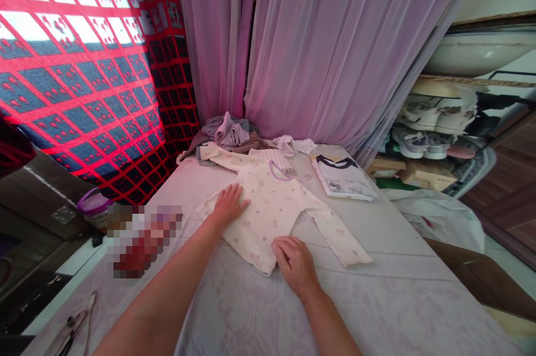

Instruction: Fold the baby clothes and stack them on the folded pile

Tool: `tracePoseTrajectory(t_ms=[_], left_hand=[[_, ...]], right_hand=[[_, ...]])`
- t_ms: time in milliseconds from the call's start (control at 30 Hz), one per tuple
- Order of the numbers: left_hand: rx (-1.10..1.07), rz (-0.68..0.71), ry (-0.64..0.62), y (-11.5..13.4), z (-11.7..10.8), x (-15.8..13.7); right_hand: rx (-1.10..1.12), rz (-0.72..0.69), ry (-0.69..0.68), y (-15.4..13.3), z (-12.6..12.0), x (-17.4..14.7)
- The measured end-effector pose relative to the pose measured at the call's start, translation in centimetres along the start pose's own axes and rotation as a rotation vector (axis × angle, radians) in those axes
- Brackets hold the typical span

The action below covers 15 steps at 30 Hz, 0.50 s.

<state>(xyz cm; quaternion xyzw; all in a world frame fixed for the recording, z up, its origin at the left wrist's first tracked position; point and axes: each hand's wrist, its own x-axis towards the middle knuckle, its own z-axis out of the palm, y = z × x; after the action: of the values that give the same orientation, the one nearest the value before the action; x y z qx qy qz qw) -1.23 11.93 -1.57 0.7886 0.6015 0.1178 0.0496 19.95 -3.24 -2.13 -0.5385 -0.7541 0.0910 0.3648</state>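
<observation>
A cream long-sleeved child's shirt (268,205) with small hearts and a lilac neckline lies spread on the bed, its sleeves stretched out to either side. Flat on the shirt's left side rests my left hand (229,203), fingers extended and thumb apart. My right hand (295,267) is closed at the shirt's lower right corner, its fingers curled over the hem; the fingertips are partly hidden. The right sleeve lies beyond that hand, and the far left sleeve reaches a heap of clothes.
A pile of grey and brown clothes (230,131) sits at the back, with white garments (293,145) beside it. Folded white shirts (345,178) lie to the right. Purple curtains (326,49) hang behind. Shelves at right hold shoes (422,141). Scissors (67,333) lie front left.
</observation>
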Motion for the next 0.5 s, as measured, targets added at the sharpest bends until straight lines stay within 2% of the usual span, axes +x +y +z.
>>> tracePoseTrajectory(t_ms=[200,333,500], left_hand=[[0.046,-0.040,0.016,0.3,-0.2,-0.1],[-0.047,0.027,0.009,0.0,-0.8,-0.9],[-0.116,0.185,-0.009,-0.8,-1.5,-4.5]], right_hand=[[-0.004,0.018,-0.056,0.0,-0.1,0.1],[0.002,0.042,-0.070,0.1,0.0,0.1],[0.052,0.018,-0.173,0.4,-0.9,0.0]])
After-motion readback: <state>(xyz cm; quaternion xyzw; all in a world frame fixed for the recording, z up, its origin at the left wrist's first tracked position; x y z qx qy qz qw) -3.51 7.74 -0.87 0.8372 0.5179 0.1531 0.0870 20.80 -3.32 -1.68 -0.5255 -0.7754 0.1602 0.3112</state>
